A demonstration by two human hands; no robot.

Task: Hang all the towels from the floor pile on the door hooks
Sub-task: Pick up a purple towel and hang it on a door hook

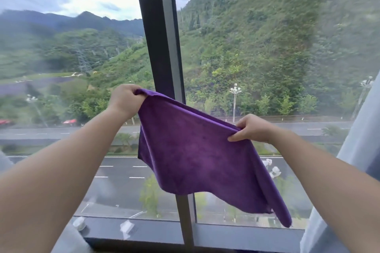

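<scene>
A purple towel (pixel 195 149) hangs spread in the air in front of a large window. My left hand (pixel 125 100) pinches its upper left corner, held higher. My right hand (pixel 251 128) grips the upper right corner, lower down, so the top edge slopes down to the right. The towel's lower edge hangs loose, with one corner trailing down at the right. Two small clear plastic hooks (pixel 127 229) are stuck on the lower window frame. The floor pile is out of view.
A dark vertical window mullion (pixel 162 46) runs behind the towel. The dark lower window frame (pixel 236 234) lies below. A pale curtain (pixel 349 191) hangs at the right edge, and pale cloth shows at the bottom left. Hills and a road lie outside.
</scene>
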